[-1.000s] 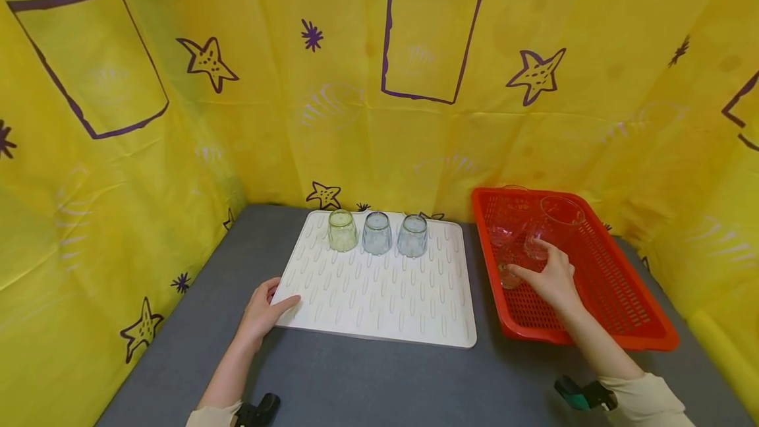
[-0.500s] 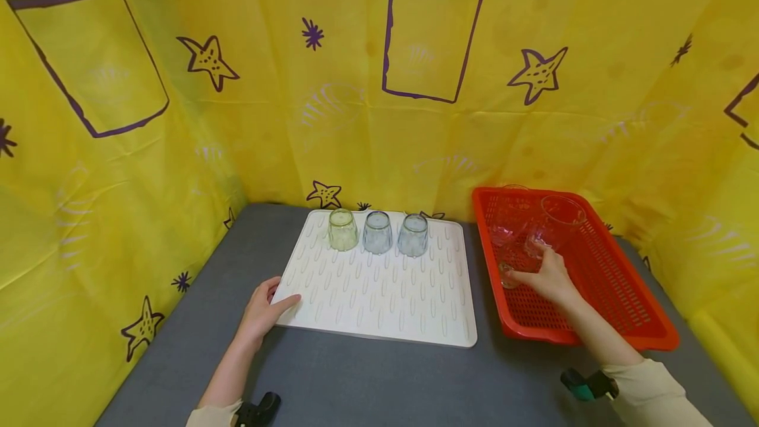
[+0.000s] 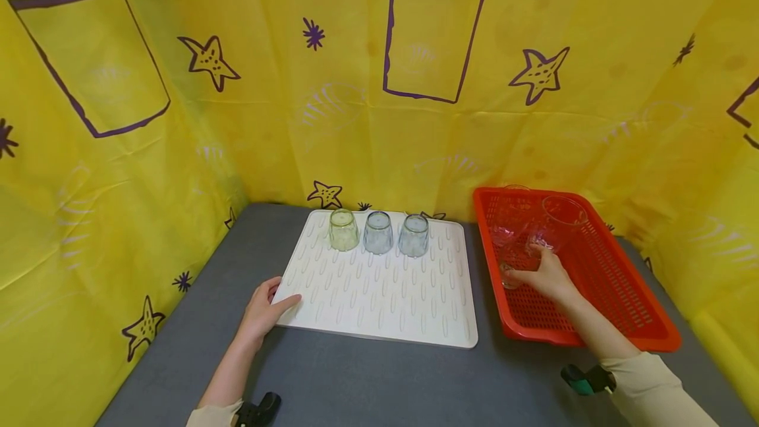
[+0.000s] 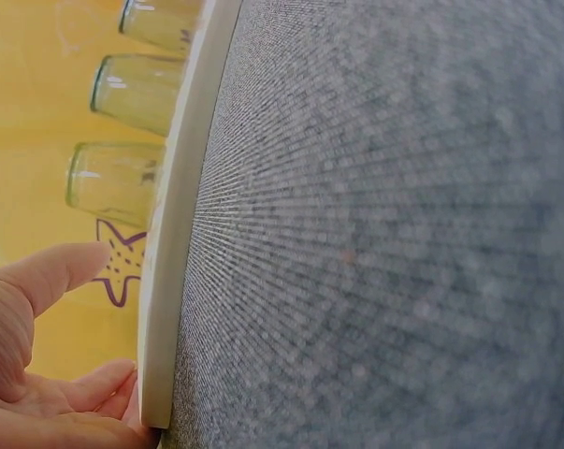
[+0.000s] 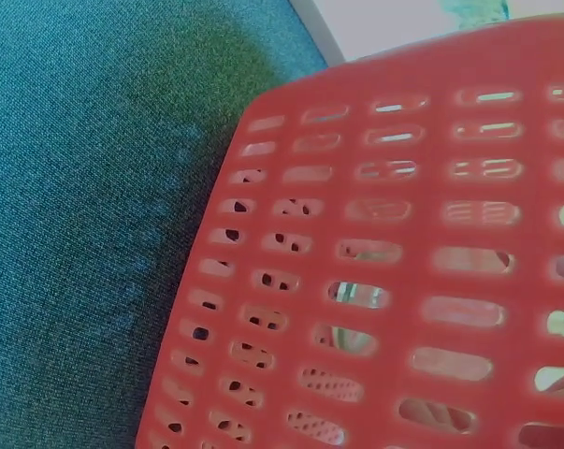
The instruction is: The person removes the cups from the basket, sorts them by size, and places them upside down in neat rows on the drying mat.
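My left hand (image 3: 259,308) rests at the near left corner of a white drying mat (image 3: 379,295), thumb over its top and fingers beside the edge. In the left wrist view, the thumb stands apart from the mat's rim (image 4: 172,281). A green glass (image 3: 343,230) and two bluish glasses (image 3: 377,233) stand upside down in a row on the mat's far part. Inside a red basket (image 3: 617,282), my right hand (image 3: 548,277) has thumb and fingers curled about a small clear glass (image 3: 508,277), partly hidden by the hand. The right wrist view shows mostly the basket's slotted wall (image 5: 403,234).
Larger clear glasses (image 3: 563,213) lie in the back of the basket, behind my right hand. A grey tabletop (image 3: 379,387) extends around the mat and basket. Yellow patterned cloth (image 3: 356,137) hangs close behind and at both sides.
My right hand has reached slightly lower and left into the basket, its thumb now over the small glass. My left hand and the glasses on the mat have stayed put.
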A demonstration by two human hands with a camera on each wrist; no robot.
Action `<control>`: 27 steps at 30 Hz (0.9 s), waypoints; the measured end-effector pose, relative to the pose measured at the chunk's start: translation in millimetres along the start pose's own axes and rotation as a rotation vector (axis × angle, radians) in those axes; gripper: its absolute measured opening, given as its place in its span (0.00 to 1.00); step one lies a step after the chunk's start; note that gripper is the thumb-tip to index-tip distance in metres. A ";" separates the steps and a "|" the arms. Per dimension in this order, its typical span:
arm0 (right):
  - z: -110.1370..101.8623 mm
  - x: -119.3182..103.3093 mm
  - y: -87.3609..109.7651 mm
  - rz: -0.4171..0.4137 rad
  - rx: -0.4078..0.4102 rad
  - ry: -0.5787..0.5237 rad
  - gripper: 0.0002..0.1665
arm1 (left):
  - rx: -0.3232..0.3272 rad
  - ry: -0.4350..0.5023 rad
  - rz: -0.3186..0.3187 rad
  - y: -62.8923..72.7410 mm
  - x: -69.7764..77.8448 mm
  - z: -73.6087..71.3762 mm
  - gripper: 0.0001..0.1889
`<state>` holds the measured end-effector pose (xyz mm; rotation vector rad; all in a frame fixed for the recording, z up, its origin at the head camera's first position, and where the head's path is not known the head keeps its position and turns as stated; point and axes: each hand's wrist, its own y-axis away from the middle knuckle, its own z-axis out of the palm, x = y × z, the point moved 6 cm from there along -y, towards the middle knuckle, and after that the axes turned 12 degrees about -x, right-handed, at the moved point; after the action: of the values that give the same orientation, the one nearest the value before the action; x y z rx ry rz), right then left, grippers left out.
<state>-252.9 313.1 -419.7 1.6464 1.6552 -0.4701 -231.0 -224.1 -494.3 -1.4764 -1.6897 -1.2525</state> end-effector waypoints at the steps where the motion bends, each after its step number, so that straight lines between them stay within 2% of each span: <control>1: -0.1 0.3 -0.4 0.000 0.001 0.002 0.57 | 0.000 0.001 -0.002 -0.1 -0.3 0.1 0.40; 21: -1.6 3.6 -2.8 0.016 0.018 0.013 0.55 | -0.016 -0.005 0.009 1.6 3.7 0.5 0.41; 27: -2.7 4.0 0.5 0.031 0.033 -0.033 0.55 | -0.016 0.002 0.012 1.7 5.3 0.5 0.41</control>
<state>-252.6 317.9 -420.7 1.6772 1.6034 -0.5095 -230.6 -221.4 -489.4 -1.4918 -1.6704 -1.2633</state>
